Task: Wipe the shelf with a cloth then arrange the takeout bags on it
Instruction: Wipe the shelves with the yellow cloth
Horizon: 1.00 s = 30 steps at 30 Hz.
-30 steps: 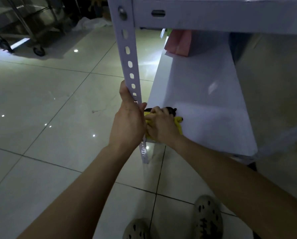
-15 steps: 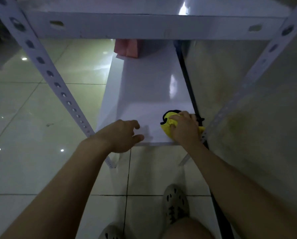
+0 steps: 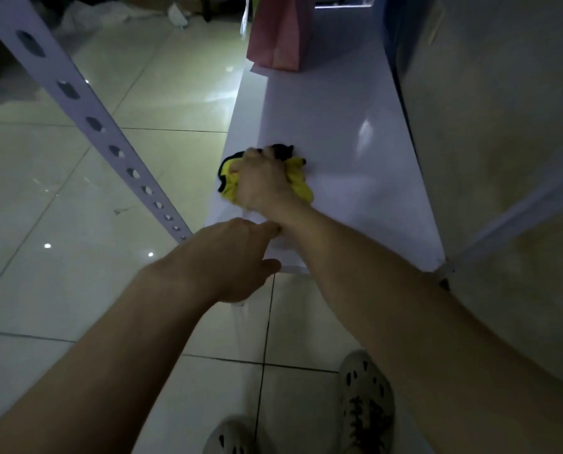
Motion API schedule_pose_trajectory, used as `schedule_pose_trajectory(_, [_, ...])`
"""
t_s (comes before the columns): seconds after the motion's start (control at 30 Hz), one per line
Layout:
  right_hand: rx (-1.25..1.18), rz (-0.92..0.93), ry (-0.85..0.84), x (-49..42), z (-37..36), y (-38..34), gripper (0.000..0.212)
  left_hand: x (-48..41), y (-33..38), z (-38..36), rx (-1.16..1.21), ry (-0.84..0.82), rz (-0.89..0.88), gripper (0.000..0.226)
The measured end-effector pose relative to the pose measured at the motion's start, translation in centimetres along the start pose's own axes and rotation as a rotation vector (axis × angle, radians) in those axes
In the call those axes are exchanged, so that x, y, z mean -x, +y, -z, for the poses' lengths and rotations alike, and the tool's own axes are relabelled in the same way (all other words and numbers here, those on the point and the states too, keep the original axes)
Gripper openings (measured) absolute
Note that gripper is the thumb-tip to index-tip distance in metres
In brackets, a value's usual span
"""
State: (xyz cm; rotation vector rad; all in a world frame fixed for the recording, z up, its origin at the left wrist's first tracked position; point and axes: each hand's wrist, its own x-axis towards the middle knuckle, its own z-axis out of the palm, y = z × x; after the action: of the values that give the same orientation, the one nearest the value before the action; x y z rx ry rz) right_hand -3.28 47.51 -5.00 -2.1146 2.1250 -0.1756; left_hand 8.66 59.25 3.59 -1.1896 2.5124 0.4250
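Note:
A white lower shelf [image 3: 345, 126] runs away from me between a perforated metal post and a wall. My right hand [image 3: 263, 181] grips a bunched yellow cloth with black trim [image 3: 301, 185] and presses it on the shelf's left part, near the front. My left hand [image 3: 237, 260] rests on the shelf's near left corner, fingers loosely extended over the edge. A pink paper takeout bag [image 3: 278, 31] stands upright at the far end of the shelf.
The slotted white post [image 3: 87, 116] slants across the left. Glossy floor tiles [image 3: 77, 224] lie to the left and below, with my two shoes [image 3: 365, 404] at the bottom. A pale wall [image 3: 502, 126] bounds the shelf on the right. Clutter lies on the far floor.
My right hand slid the cloth from the shelf's front right to its left side and farther in. The left hand stayed at the front left corner. The view tilted down, losing the upper shelf.

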Motion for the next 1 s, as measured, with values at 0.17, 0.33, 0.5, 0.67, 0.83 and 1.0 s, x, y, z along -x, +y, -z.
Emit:
schedule_pose_trajectory(0.17, [-0.109, 0.128, 0.038, 10.2, -1.3, 3.9, 0.039, 0.8, -2.1, -0.1, 0.035, -0.085, 0.073, 0.056])
schedule_pose_trajectory(0.33, [-0.165, -0.144, 0.179, 18.4, 0.2, 13.1, 0.057, 1.2, -3.3, -0.1, 0.075, -0.075, 0.116, 0.061])
schedule_pose_trajectory(0.5, [-0.144, -0.279, 0.187, 17.6, -0.4, 14.6, 0.03, 1.7, -3.6, -0.6, 0.075, -0.074, 0.133, 0.062])
schedule_pose_trajectory(0.67, [-0.105, -0.146, 0.081, 8.7, -0.3, 9.6, 0.036, 2.7, -2.1, -0.7, 0.067, -0.092, 0.118, 0.066])
schedule_pose_trajectory(0.83, [-0.09, -0.044, 0.001, 3.8, -1.0, 3.6, 0.042, 4.7, -2.2, -1.0, 0.042, -0.08, 0.118, 0.065])
schedule_pose_trajectory(1.0, [-0.045, 0.018, -0.153, 5.8, 1.2, 3.6, 0.055, 6.4, -2.4, -0.8, -0.002, -0.112, 0.155, 0.064])
